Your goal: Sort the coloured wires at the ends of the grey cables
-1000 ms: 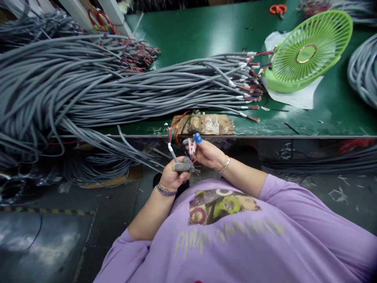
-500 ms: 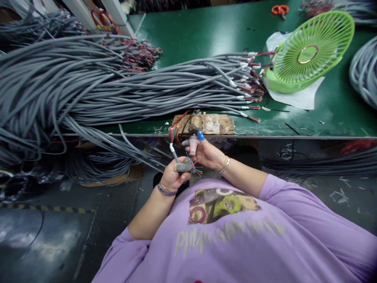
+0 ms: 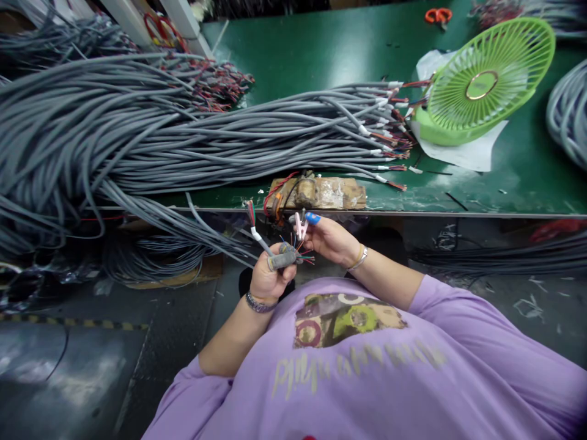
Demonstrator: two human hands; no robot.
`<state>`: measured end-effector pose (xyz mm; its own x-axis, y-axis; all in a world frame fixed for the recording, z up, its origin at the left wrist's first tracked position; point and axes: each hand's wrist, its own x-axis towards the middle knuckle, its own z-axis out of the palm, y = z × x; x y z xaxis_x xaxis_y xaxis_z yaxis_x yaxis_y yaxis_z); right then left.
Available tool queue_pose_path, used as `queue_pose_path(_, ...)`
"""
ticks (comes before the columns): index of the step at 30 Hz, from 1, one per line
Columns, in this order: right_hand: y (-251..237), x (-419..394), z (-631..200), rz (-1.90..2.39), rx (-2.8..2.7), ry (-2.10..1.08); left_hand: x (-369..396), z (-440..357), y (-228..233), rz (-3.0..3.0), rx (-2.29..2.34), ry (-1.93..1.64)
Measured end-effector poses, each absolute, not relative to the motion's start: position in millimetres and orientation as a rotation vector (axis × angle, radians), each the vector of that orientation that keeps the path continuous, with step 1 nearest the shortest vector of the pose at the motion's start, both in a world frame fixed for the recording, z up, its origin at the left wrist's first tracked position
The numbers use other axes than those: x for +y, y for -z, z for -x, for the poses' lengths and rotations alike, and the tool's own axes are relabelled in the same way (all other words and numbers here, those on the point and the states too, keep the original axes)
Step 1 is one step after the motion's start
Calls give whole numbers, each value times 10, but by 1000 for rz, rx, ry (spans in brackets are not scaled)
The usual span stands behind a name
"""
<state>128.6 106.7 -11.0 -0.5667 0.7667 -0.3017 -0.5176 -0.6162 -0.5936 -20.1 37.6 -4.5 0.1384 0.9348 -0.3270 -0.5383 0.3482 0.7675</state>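
My left hand (image 3: 270, 272) is closed around a grey cable (image 3: 263, 241). The cable has a white band and thin coloured wires fanning out of its upper end. Grey covers wrap the left thumb and a finger, and more coloured wire ends (image 3: 306, 258) stick out past them toward my right hand (image 3: 332, 239). That hand's fingers are bent together close to these wires, one tip in a blue cover. Beside the blue tip is a pale pink piece (image 3: 301, 226); whether it is a clip or a finger cover I cannot tell.
A long bundle of grey cables (image 3: 257, 134) lies across the green table (image 3: 293, 40). A worn wooden block (image 3: 337, 192) with a metal part sits at its front edge. A green fan (image 3: 486, 85), orange scissors (image 3: 438, 16) and coiled cable (image 3: 568, 113) are to the right.
The banded cable end has swung left, away from the wooden block. My right hand has shifted slightly right, and the pink piece has turned. My left hand has barely moved.
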Motion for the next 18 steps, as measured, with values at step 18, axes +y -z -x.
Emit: queue_pose_path(18, 184, 1110, -1082, 832, -479, -2098, 316, 99, 38, -591, 1054, -1086)
